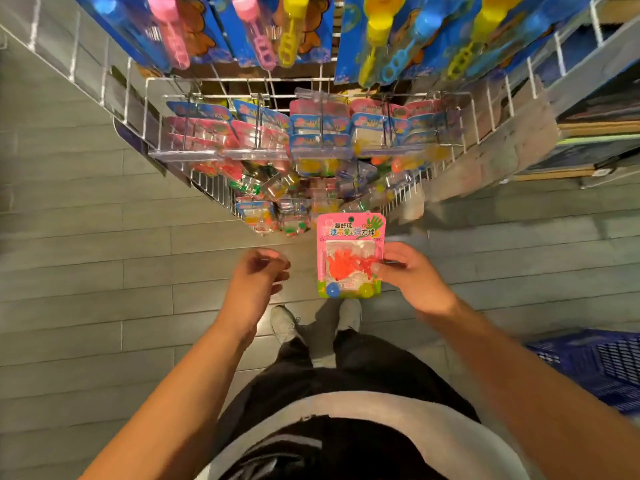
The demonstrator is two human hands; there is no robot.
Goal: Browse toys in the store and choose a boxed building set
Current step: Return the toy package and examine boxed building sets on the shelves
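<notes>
While the head camera looks steeply down a white wire display rack (152, 109) to the grey plank floor (86, 271), the right hand (412, 275), right of centre, pinches a pink blister card with an orange hand-shaped toy and small balls under clear plastic (349, 254). It grips the card by its right edge, thumb on the front, so the printed face stays turned up toward the viewer, apparently for reading. The card hangs in the air just below the rack's lowest packets, touching none of them.

Left of centre, the left hand (258, 275) holds nothing. Its fingers are loosely curled and blurred, near the card's left edge but apart from it, perhaps ready to steady it. Both forearms reach forward from the bottom corners of the frame, bare to the elbow.

Across the top hang blue-backed bubble wand packs in pink, yellow and blue (263, 26). Mid-frame, rows of similar small pink and blue blister packs (311, 133) hang on hooks. A blue plastic crate (595, 365) sits at the lower right edge.

No boxed building set can be seen here, so the choice is likely still ahead.
</notes>
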